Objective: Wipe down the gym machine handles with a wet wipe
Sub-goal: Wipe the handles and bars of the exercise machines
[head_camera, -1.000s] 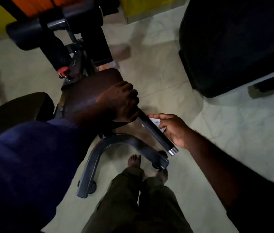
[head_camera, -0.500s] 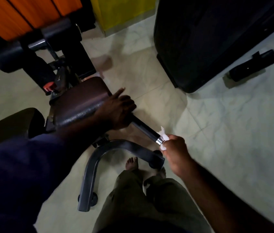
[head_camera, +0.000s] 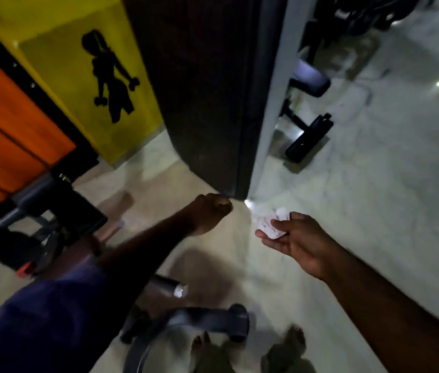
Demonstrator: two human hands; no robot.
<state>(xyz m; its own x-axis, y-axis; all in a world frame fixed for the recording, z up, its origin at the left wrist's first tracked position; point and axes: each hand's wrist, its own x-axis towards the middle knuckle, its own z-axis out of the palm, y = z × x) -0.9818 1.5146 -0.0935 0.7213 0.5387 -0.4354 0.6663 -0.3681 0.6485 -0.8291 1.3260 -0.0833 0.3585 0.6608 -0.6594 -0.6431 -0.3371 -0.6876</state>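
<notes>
The left arm reaches out long and straight from a blue sleeve, up toward the middle of the view. The left hand is at the end of it, in the air, with its back turned up. Its fingers are curled in together like a fist, and nothing shows inside them. The hand is just in front of the bottom corner of a big dark pillar. The right arm comes in from the lower right, bare and a bit bent. The right hand is turned palm up, near the left hand but not touching it. The wet wipe sits in this hand, white and all scrunched up. The fingers are curled a little under the wipe and the thumb lies on top of it, so the hand pinches it. The wipe is up in the air over the pale floor. The machine handle is lower down, poking out from under the left arm, dark with a shiny end. Neither hand touches it, and the wipe is well apart from it. Below the handle is the machine's curved grey base, and two bare feet stand by it. On the far left are an orange panel and a yellow wall with a black figure holding weights.
</notes>
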